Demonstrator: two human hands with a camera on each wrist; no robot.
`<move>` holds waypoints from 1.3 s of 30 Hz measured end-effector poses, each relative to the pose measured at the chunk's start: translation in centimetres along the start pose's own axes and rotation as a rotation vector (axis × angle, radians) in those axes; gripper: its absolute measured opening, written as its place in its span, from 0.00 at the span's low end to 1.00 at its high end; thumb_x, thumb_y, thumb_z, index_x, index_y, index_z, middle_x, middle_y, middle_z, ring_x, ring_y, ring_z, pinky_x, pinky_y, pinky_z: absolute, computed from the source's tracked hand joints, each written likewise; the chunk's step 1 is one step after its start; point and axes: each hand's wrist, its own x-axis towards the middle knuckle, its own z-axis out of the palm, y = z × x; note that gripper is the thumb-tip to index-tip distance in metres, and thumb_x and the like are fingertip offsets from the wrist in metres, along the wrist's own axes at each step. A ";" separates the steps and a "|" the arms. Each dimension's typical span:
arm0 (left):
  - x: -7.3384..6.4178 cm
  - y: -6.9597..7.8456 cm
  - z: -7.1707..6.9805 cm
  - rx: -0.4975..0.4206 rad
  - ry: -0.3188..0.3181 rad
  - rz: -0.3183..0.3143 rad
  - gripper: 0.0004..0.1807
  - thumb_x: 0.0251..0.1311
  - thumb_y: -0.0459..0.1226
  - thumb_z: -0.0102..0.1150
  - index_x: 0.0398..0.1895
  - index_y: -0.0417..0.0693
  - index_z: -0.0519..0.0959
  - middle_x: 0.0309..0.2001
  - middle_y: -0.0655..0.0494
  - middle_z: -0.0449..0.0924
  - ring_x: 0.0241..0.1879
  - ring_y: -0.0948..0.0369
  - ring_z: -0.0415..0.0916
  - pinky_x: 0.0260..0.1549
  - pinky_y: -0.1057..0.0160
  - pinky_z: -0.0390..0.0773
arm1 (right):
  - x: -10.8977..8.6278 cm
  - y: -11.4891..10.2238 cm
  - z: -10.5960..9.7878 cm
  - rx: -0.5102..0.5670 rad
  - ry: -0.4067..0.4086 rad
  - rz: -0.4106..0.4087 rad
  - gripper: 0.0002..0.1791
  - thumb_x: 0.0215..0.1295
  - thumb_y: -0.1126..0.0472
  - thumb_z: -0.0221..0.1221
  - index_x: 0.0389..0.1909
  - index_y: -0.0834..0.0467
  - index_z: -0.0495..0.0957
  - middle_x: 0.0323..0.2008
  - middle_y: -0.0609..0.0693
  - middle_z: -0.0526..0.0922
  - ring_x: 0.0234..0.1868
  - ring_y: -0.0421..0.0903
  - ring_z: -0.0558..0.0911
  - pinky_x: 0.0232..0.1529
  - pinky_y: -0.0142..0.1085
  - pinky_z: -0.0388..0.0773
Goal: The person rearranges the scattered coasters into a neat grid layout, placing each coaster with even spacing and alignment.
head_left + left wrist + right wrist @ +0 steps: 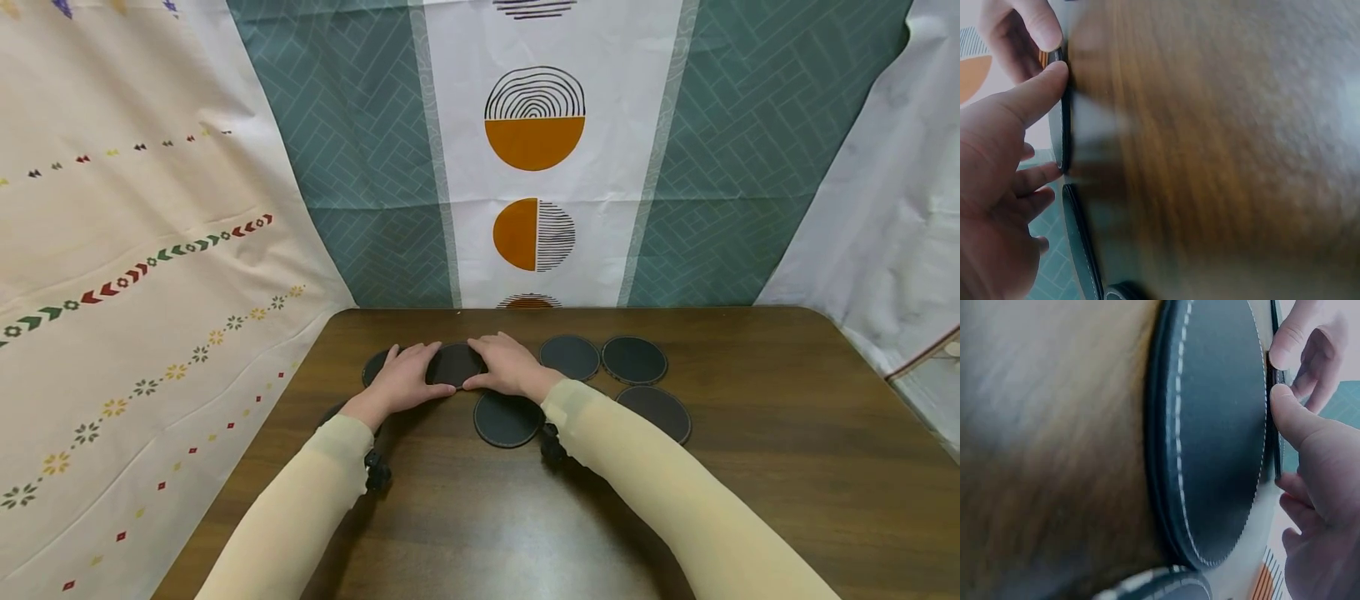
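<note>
A round black coaster (455, 367) is between the two hands, near the counter's (735, 517) far edge and left of its middle; whether it touches the surface is hard to tell. The left hand (405, 379) holds its left side and the right hand (508, 364) its right, thumbs close together at the near rim, fingers spread away from the thumbs around the farther rim. Just nearer, partly under the right hand, lies a white-stitched coaster (507, 421). Right of that hand, two more sit side by side near the far edge, a bluish-black disc (570, 357) and a dark green disc (634, 359); a brownish disc (656, 410) lies below them, partly behind the right sleeve (660, 492). Toward the counter's left edge, the left hand partly hides another disc (373, 367).
</note>
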 end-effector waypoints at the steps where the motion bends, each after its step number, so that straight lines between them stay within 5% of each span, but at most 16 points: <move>1: 0.1 0.1 0.0 -0.002 0.001 0.006 0.53 0.70 0.59 0.73 0.87 0.39 0.62 0.81 0.37 0.68 0.82 0.39 0.62 0.81 0.27 0.45 | -0.1 0.1 -0.1 0.001 0.002 0.000 0.49 0.76 0.38 0.69 0.85 0.63 0.64 0.79 0.61 0.73 0.81 0.56 0.69 0.86 0.52 0.49; 28: 2.7 4.3 0.3 -0.041 0.017 0.097 0.54 0.70 0.60 0.73 0.88 0.43 0.61 0.80 0.40 0.69 0.81 0.43 0.63 0.83 0.33 0.43 | -4.1 3.7 -2.2 0.025 0.056 0.050 0.50 0.74 0.39 0.71 0.84 0.65 0.65 0.78 0.62 0.73 0.81 0.58 0.70 0.86 0.55 0.49; 39: 3.8 5.7 1.1 -0.027 -0.003 0.109 0.54 0.70 0.60 0.72 0.88 0.43 0.61 0.80 0.41 0.69 0.81 0.44 0.64 0.83 0.33 0.44 | -4.8 5.9 -1.6 0.061 0.046 0.065 0.51 0.74 0.36 0.69 0.85 0.63 0.64 0.80 0.63 0.71 0.81 0.59 0.69 0.87 0.53 0.48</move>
